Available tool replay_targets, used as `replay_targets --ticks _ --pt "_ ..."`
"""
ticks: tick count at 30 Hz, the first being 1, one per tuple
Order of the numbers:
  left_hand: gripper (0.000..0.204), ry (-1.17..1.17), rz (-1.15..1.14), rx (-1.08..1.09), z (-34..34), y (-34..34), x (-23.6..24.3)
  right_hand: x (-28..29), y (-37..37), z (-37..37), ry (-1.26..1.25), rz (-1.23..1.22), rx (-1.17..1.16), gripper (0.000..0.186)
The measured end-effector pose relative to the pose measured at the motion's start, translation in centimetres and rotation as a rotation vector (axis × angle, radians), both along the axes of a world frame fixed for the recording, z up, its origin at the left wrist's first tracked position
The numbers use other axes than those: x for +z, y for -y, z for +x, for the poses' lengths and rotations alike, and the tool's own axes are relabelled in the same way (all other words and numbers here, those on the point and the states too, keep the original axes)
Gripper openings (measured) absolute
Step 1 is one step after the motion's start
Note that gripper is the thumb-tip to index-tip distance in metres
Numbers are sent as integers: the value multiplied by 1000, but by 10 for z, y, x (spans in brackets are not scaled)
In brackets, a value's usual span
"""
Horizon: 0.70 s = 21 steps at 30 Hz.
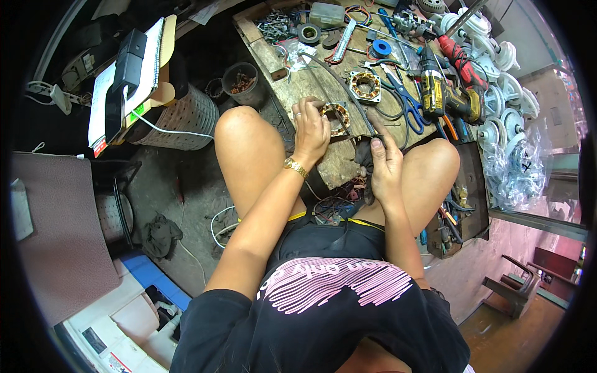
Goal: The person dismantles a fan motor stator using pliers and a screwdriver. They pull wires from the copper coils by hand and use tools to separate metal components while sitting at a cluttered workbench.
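Note:
On the wooden bench in front of me lies a motor stator (342, 114), a ring with copper-coloured windings. My left hand (309, 129), with a gold watch at its wrist, grips it by the left edge with bent fingers. To the right, at the bench's near edge, my right hand (387, 155) pinches a dark rag (364, 152) under its thumb, its index finger stretched upward. A second stator (365, 86) with a pale frame sits farther back. Dark cable (339, 78) curves across the wood between the two stators.
Blue-handled scissors (411, 105), a yellow-black drill (432, 84) and a blue tape roll (380, 48) lie at the right. Beyond are several white pulley-like wheels (494, 99). A tool tray (457, 217) stands by my right knee, a bucket (245, 93) left of the bench.

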<state>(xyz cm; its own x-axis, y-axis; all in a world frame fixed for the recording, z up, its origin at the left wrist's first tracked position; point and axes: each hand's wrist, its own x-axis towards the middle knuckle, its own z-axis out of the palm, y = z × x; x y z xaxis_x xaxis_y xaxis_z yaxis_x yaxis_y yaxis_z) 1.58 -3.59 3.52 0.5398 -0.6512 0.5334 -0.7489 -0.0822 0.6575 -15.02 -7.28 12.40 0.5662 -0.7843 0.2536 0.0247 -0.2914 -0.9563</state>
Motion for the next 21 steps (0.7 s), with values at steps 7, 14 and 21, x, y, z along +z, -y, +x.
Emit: replay_targets --ticks 7,14,21 --pt "31 -22 6 -33 1 -1 0 10 7 -1 2 44 25 49" --pt "30 -25 -2 2 1 3 0 -6 2 -1 5 -11 -4 45" --pt "23 -58 172 100 7 0 -2 22 2 -13 304 152 -37 48"
